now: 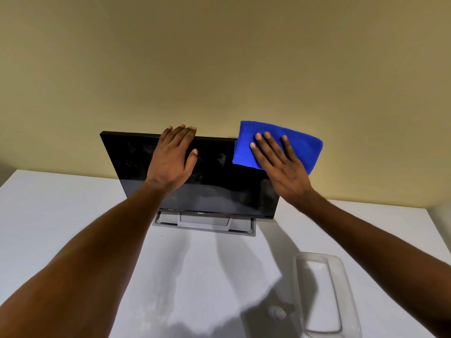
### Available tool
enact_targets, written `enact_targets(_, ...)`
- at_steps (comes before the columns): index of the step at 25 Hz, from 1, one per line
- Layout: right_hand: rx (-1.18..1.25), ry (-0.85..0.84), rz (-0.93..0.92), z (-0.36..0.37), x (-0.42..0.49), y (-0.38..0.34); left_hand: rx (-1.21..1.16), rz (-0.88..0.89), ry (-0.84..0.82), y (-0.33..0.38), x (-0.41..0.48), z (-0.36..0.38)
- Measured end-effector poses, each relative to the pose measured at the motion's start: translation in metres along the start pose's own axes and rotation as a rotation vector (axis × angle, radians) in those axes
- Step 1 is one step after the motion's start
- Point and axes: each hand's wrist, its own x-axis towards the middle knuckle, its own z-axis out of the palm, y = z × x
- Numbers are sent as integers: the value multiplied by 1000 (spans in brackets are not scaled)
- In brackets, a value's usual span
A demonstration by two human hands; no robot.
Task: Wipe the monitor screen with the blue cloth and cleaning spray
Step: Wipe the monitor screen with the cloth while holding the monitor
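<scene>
Monitor (207,176): black, dark screen, upright on a grey stand (205,224), set toward the back of my white desk (73,215) against a beige wall (219,57). Screen shows pale smudges and streaks across its middle and lower right. A small logo sits on the bottom bezel.

Left hand (172,158): my grip here is spread, fingers curled over the monitor's top edge near its centre, thumb lying on the front of the screen, palm flat to the glass.

Right hand (278,162): my grip is flat and fanned out, no pinch, palm and fingers pressing the blue cloth (292,145) against the upper right corner of the screen.

Blue cloth: folded, bright blue, plush. It covers the monitor's top right corner and overhangs both the top edge and the right edge, with the wall behind the overhang.

Clear plastic tray (341,264): on the desk, near right, well apart from the monitor, partly under my right forearm.

Small pale item (277,313): on the desk just left of the tray, blurred; I cannot tell what it is.
</scene>
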Motion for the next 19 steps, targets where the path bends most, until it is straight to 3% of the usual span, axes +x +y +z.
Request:
enact_targets(5,125,-49,-19,14,18,-60,-10,13,11,-1,0,1)
enact_targets(9,141,-146,-227,29,23,-89,-18,15,16,-1,-1,3)
enact_targets(19,67,-174,-653,83,-37,-104,-22,15,19,-3,-1,4)
